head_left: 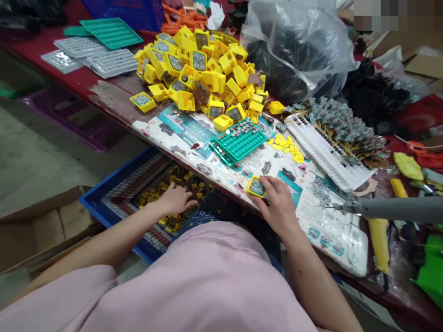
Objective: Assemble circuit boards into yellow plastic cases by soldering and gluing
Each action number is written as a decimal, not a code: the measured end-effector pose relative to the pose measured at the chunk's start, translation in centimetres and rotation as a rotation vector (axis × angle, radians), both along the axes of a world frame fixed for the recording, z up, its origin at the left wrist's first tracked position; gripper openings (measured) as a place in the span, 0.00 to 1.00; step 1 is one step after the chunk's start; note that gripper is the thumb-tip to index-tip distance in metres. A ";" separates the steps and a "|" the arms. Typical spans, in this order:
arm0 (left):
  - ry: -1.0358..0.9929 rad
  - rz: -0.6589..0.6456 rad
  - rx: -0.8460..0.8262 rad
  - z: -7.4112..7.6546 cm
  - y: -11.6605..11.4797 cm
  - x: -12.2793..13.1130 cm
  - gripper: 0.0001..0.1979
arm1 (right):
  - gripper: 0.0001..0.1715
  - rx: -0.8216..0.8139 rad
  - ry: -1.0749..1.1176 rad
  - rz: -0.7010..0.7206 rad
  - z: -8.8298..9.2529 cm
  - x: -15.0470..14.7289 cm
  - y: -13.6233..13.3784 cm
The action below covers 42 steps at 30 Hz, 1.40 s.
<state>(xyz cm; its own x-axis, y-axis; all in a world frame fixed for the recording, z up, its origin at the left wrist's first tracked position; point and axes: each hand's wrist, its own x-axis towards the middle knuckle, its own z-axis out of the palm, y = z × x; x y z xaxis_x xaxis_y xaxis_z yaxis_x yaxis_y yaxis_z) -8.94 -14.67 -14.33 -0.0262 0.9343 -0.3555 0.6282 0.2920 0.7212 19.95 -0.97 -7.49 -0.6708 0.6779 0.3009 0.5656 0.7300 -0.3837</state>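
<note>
My right hand is closed on a small yellow plastic box with a grey inset face, held at the near edge of the table. Below the table edge, my left hand hangs over a blue crate with its fingers apart and nothing visible in them. Many small yellow pieces lie in that crate. On the printed sheet sits a green tray carrying several small round metal parts. Flat yellow pieces are scattered beside the tray.
A heap of yellow boxes covers the back of the table. To the right are a white rack with wired grey parts and a grey powered screwdriver-like tool jutting in. Stacked trays lie at the far left.
</note>
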 end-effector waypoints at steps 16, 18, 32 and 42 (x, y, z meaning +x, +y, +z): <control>-1.124 0.668 0.504 7.6 3.8 3.4 0.26 | 0.22 -0.271 -0.097 0.132 7.2 -11.9 3.1; -1.148 0.702 0.456 8.1 4.0 2.4 0.29 | 0.17 0.000 -0.175 0.146 7.3 -13.9 5.3; -0.865 0.454 0.230 8.4 5.4 -0.1 0.43 | 0.18 0.193 -0.491 0.351 5.3 -17.5 8.3; -0.855 0.442 0.306 8.7 5.2 -0.5 0.31 | 0.13 -0.105 0.058 0.217 5.2 -15.2 9.3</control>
